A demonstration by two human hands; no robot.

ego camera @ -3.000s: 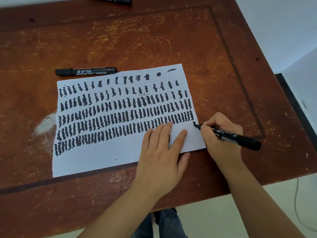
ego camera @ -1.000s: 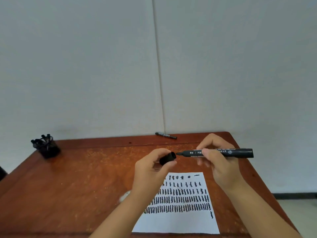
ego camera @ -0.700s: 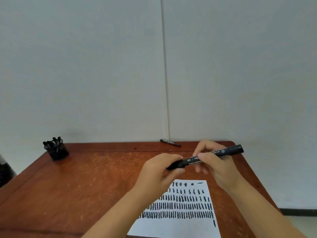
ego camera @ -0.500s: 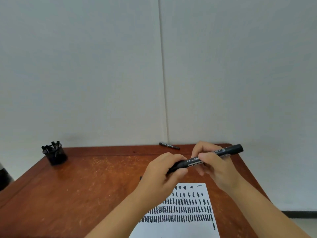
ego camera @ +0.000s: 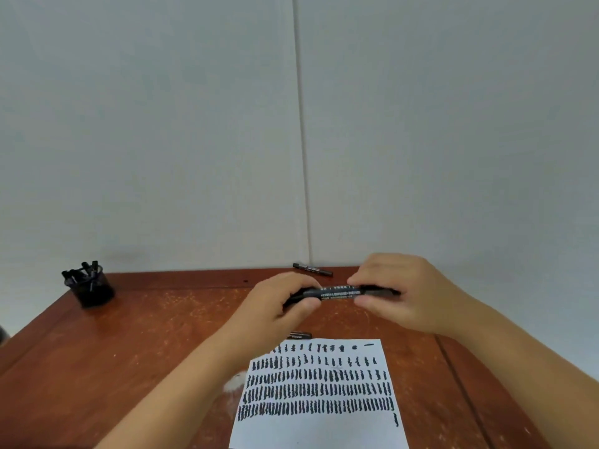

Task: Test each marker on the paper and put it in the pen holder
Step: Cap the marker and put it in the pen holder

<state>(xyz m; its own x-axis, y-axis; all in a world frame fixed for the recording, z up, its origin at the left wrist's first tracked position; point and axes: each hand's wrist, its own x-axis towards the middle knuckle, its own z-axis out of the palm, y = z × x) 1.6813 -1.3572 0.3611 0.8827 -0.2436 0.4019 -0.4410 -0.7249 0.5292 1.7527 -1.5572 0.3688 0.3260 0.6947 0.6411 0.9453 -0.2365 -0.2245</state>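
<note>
A black marker [ego camera: 338,293] is held level above the table between both hands. My left hand [ego camera: 275,312] grips its capped left end, and my right hand [ego camera: 402,293] grips its right end. Below them lies the white paper [ego camera: 321,426], covered with rows of black test strokes. The black pen holder [ego camera: 92,288] stands at the far left corner with several markers in it. One more black marker [ego camera: 312,269] lies at the table's far edge, and part of another marker [ego camera: 299,335] shows just beyond the paper, under my left hand.
The brown wooden table [ego camera: 129,351] has a scratched top and a white smear left of the paper. A plain grey wall rises right behind the far edge. The table's right edge runs close past the paper.
Three seconds ago my right hand was drawing on the paper with my left pressing it flat. Since then both hands rose, the left pushed the cap on, and the marker now lies level.
</note>
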